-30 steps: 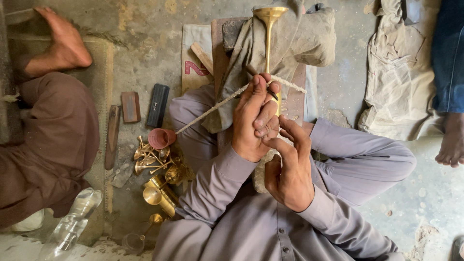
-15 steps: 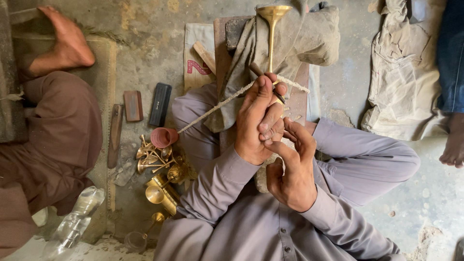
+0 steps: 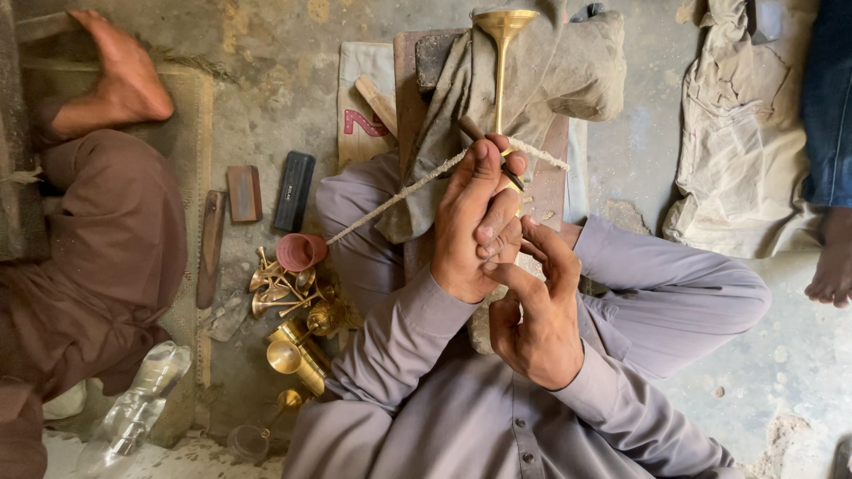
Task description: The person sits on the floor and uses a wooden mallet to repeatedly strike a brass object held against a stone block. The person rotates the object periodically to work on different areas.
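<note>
Currently left hand (image 3: 475, 226) is closed around the brass goblet's (image 3: 502, 53) stem — cup sticks out well beyond the fingers. Right hand (image 3: 537, 315) sits just below, fingers half-curled, fingertips touching the left — holding nothing clearly visible.

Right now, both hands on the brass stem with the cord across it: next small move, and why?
Probably draw the cord sideways across the stem while the left hand steadies it. The brass goblet piece stands upright over the cloth-covered block, the cord crosses its stem just above the fingers, and the right hand braces below. Whether the cord wraps fully around cannot be told.
</note>
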